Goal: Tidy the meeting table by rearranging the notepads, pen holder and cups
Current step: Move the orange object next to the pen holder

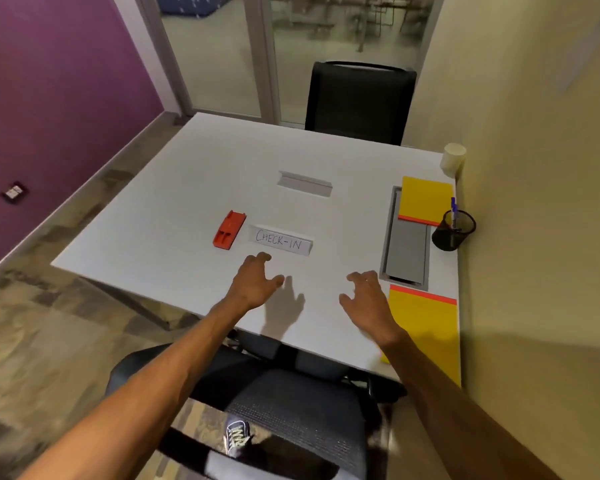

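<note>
Head view shows your left hand [253, 282] and right hand [368, 299] hovering mid-frame over the worktop [174, 202], fingers spread wide, holding nothing. Notepads [425, 204], pen holder [453, 230] and cup [452, 160] line the right edge, likely already tidied.

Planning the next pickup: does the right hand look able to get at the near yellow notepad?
Probably yes: the right hand, open, hovers just beside the near yellow notepad, with nothing between them.
</note>
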`<state>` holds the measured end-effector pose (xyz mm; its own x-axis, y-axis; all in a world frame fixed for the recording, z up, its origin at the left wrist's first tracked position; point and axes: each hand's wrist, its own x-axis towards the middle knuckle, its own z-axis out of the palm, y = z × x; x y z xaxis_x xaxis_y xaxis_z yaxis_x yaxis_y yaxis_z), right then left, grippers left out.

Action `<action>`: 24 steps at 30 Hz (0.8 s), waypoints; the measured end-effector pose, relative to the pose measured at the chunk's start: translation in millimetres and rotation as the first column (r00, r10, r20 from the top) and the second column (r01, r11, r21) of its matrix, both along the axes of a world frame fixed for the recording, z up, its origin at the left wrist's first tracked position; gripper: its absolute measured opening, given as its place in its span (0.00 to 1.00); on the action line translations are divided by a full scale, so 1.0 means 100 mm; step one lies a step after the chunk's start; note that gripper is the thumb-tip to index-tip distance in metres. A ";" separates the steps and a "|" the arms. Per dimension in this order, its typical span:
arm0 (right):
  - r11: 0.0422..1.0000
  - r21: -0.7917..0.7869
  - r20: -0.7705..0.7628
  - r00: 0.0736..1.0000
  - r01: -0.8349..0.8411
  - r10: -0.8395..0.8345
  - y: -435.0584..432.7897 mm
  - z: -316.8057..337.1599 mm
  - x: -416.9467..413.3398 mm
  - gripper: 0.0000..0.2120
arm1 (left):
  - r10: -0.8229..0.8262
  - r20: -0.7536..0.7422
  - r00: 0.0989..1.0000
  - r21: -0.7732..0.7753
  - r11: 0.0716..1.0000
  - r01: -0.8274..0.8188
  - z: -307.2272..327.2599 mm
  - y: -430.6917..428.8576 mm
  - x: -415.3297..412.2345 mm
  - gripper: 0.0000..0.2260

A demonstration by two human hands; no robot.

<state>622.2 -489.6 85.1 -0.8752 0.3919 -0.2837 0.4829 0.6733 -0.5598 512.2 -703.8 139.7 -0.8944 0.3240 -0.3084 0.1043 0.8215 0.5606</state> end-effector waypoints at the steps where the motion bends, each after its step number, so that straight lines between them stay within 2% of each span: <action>1: 1.000 -0.009 -0.003 1.000 0.001 -0.001 -0.08 -0.02 -0.08 0.23 | 0.006 -0.001 1.000 0.000 1.000 -0.006 -0.02 -0.09 -0.07 0.29; 4: 0.999 -0.035 0.006 1.000 -0.014 0.014 -0.31 -0.11 -0.33 0.24 | 0.013 0.001 1.000 0.005 1.000 -0.013 -0.08 -0.35 -0.30 0.29; 7: 1.000 -0.010 -0.065 0.998 -0.004 0.003 -0.55 -0.30 -0.61 0.25 | 0.013 -0.005 1.000 0.024 1.000 -0.013 -0.17 -0.60 -0.57 0.30; 9: 1.000 0.021 -0.017 1.000 -0.011 0.012 -0.76 -0.26 -0.81 0.26 | 0.012 -0.009 1.000 0.033 0.999 -0.011 -0.25 -0.75 -0.76 0.31; 13: 0.984 0.133 0.065 0.992 -0.117 0.109 -1.11 -0.34 -1.19 0.30 | 0.008 -0.007 1.000 0.025 1.000 -0.008 -0.47 -1.02 -1.10 0.33; 15: 0.978 0.138 0.087 0.985 -0.158 0.148 -1.26 -0.45 -1.36 0.32 | 0.003 -0.010 1.000 0.019 1.000 -0.002 -0.61 -1.13 -1.26 0.33; 21: 0.925 0.202 0.112 0.946 -0.321 0.304 -1.57 -1.04 -1.85 0.34 | 0.064 -0.028 0.998 0.032 0.997 -0.063 -1.13 -1.32 -1.79 0.38; 24: 0.901 0.250 0.131 0.935 -0.354 0.331 -1.67 -1.39 -2.01 0.34 | 0.065 -0.030 0.997 0.018 0.998 -0.064 -1.39 -1.31 -1.99 0.40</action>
